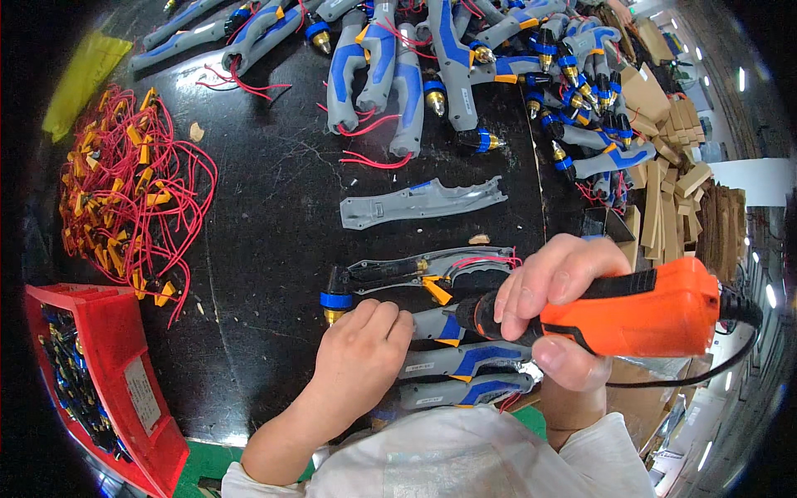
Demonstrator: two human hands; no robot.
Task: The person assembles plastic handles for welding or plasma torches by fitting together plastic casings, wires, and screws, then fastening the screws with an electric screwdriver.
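My right hand (569, 303) grips a corded orange electric screwdriver (647, 309). The black nose of the screwdriver reaches left over a grey-and-blue tool handle (432, 325), and its tip is too hard to make out. Curled over the left end of that handle is my left hand (363, 349), holding it on the table. Just beyond lies an open grey half shell (390, 270) with red wires and an orange trigger (436, 290) in it. A black, blue and brass nozzle (335, 295) sits at its left end. Farther off is a bare half shell (423, 203).
Two more handles (465, 360) lie nearer my body. Orange triggers on red wires (133, 191) are heaped at left, above a red bin (124, 349) of nozzle parts. Several assembled handles (452, 66) pile up at the back, with cardboard pieces (664, 191) at right.
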